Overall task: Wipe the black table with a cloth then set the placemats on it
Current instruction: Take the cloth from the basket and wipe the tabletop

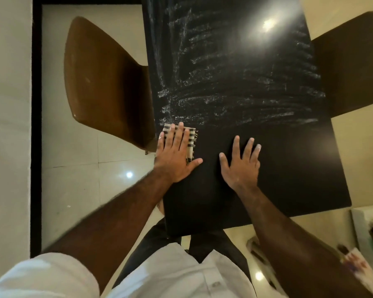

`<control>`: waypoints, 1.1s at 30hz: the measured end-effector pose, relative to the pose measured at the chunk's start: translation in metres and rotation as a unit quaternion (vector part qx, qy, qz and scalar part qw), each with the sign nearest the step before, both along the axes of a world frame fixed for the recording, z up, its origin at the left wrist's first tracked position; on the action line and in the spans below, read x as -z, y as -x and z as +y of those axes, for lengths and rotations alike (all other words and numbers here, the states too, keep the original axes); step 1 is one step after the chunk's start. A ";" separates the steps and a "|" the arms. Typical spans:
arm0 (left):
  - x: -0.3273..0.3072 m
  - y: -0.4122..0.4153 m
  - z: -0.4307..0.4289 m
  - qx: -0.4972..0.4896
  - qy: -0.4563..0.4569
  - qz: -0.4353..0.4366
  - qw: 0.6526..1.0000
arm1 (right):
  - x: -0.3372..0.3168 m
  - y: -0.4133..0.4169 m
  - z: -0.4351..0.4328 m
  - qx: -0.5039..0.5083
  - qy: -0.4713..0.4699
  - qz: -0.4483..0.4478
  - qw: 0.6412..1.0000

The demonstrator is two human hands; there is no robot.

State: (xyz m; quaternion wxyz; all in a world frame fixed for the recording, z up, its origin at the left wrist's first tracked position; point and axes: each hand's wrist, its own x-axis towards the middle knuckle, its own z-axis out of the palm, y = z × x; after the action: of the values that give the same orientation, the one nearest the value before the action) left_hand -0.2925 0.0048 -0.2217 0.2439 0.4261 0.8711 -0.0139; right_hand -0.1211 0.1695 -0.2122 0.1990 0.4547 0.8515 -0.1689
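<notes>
The black table (289, 168) runs away from me, its far half streaked with white smears. The near half looks dark and plain. A folded beige-and-black checked cloth (192, 137) lies at the table's left edge. My left hand (174, 155) presses flat on the cloth, fingers spread, covering most of it. To its right my right hand (241, 164) rests flat on the bare tabletop, fingers apart, holding nothing. No placemats are in view.
A brown chair (103, 82) stands close against the table's left side. Another brown chair (351, 67) sits at the right side. Tiled floor (84, 190) surrounds the table. Blurred white and coloured items (366, 244) lie at the lower right.
</notes>
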 end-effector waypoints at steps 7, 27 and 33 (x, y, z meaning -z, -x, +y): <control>0.011 -0.023 -0.049 -0.058 -0.001 0.020 0.998 | 0.014 -0.014 0.006 -0.033 -0.053 0.013 0.998; 0.009 -0.003 -0.009 -0.059 0.011 0.030 0.998 | 0.011 -0.014 0.015 -0.069 -0.032 -0.001 0.997; 0.007 0.039 0.028 -0.134 0.002 0.036 0.990 | 0.009 -0.013 0.017 -0.067 -0.024 -0.008 0.997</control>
State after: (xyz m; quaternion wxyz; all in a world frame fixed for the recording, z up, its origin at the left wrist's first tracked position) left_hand -0.3313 0.0324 -0.2284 0.2123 0.3044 0.9286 0.0018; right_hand -0.1082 0.1866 -0.2211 0.2053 0.4026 0.8824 -0.1312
